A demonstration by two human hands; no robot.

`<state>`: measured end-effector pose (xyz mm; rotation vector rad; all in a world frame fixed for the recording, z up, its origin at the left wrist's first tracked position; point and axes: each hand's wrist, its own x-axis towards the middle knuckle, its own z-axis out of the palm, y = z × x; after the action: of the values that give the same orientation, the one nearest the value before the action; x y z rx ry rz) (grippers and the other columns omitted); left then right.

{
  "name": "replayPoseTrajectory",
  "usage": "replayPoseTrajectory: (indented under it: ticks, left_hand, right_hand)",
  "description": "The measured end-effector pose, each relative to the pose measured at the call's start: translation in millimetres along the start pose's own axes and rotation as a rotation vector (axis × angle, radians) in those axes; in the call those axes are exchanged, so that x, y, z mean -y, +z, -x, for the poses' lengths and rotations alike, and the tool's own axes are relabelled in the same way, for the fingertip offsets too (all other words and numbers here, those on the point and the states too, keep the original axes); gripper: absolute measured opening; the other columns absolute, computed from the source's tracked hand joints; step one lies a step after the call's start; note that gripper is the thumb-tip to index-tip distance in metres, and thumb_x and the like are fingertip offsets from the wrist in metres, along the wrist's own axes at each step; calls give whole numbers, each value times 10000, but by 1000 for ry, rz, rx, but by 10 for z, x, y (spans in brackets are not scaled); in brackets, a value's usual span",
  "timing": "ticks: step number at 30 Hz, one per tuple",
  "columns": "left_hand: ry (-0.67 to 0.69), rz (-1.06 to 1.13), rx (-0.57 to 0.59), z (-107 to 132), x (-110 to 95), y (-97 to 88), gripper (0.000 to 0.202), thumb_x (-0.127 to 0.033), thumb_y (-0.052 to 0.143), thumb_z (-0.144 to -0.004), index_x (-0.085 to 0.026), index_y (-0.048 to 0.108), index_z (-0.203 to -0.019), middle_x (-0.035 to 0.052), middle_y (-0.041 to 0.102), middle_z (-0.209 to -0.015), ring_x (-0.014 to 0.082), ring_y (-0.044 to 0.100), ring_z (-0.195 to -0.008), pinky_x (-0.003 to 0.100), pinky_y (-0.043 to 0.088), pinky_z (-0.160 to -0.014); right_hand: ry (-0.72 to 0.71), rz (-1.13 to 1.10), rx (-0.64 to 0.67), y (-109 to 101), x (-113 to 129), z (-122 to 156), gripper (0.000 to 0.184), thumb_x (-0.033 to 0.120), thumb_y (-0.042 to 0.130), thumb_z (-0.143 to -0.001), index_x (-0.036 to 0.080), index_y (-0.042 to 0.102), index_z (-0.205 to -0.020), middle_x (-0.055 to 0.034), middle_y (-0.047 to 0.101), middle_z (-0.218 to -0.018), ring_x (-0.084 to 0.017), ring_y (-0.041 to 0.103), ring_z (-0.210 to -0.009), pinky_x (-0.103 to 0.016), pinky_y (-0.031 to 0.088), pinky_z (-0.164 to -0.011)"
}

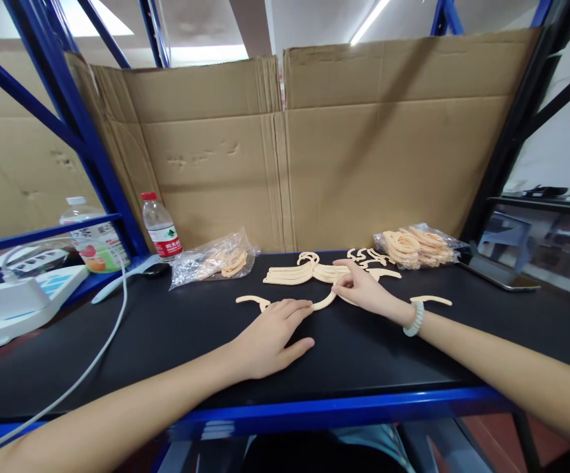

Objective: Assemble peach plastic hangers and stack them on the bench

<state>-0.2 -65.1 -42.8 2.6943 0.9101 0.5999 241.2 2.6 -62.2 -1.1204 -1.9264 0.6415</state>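
Observation:
Thin cream-coloured pieces lie on the black tabletop in front of me. My left hand (277, 335) rests palm down with fingers stretched out and thumb apart, its fingertips on one end of a curved cream strip (325, 302). The thumb and fingers of my right hand (361, 289) are pinched at the other end of this strip; the exact grip is partly hidden. Just behind are a stack of long cream strips (287, 274) and a curled piece (308, 258). A short curved piece (250, 299) lies beyond my left hand, and another (432, 300) beyond my right wrist.
Plastic bags of cream pieces lie at the back left (215, 259) and back right (417, 246). Small curved pieces (363, 255) lie near the right bag. A water bottle (161, 226), a brush-like tool (121, 282), a white cable (112, 335) and a power strip (28, 309) are left. Cardboard (363, 151) stands behind.

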Motion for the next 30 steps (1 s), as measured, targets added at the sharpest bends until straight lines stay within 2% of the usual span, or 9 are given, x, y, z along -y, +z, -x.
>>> replayPoseTrajectory:
  ticks: [6,10,13,16,20,23,25,28,30]
  left_hand:
    - [-48,-26,-20,-9,34,-8,467,-342,561,-847,-189,514,-1285,143,506,-1337,304,449,-1227,483,334,-1036]
    - [-92,-36,-45,-16,108,0,466,-360,573,-838,-183,531,-1268,145,496,-1350,315,402,-1273,507,264,-1075]
    - [-114,-63,-34,-15,136,5,457,-368,567,-842,-192,533,-1263,136,449,-1394,317,339,-1323,525,223,-1090]
    - [-109,-127,-30,-16,115,0,452,-353,551,-848,-201,518,-1272,134,404,-1427,314,324,-1331,529,245,-1078]
    - [-44,-144,-132,-49,112,-54,323,-265,536,-843,-203,600,-1153,128,529,-1309,285,448,-1233,476,328,-1036]
    - [-16,-95,-274,-97,227,-183,257,-197,518,-828,-205,646,-1052,112,618,-1174,263,525,-1133,432,372,-996]
    - [-84,-64,-338,-128,366,-321,245,-201,510,-822,-196,654,-1021,103,658,-1093,257,568,-1055,413,400,-956]
    - [-227,-33,-290,-152,616,-562,264,-230,477,-826,-201,648,-1025,66,691,-998,227,610,-951,359,440,-874]
    - [-242,-36,-230,-143,761,-706,241,-268,508,-806,-202,668,-973,46,700,-939,211,620,-897,325,446,-840]
  right_hand:
    - [-143,94,61,20,-33,-2,357,165,537,-804,170,453,-1151,-18,636,-814,-133,571,-648,-293,476,-636]
    - [-183,135,49,-20,-28,-18,285,182,525,-818,179,512,-1103,-39,639,-872,-143,586,-722,-302,483,-673]
    - [-176,161,-56,-156,-2,-58,248,210,501,-836,166,538,-1077,-57,645,-882,-158,601,-767,-305,478,-682]
    - [-167,157,-235,-412,5,-117,231,257,512,-830,155,569,-1030,-70,657,-860,-176,613,-785,-313,474,-682]
    - [-127,106,-459,-813,-60,-182,233,257,537,-787,136,594,-978,-79,668,-791,-190,628,-751,-311,476,-660]
    - [-39,127,-571,-1027,-108,-204,216,212,542,-743,130,612,-930,-88,679,-763,-192,630,-712,-287,459,-604]
    - [37,153,-612,-1113,-128,-215,208,189,528,-727,131,623,-903,-85,679,-728,-188,623,-672,-278,446,-573]
    - [100,182,-619,-1214,-170,-230,212,189,516,-718,130,635,-883,-84,678,-705,-180,612,-633,-269,433,-539]
    - [97,227,-471,-1297,-219,-230,202,215,536,-708,132,642,-858,-84,681,-714,-174,609,-626,-267,437,-540]
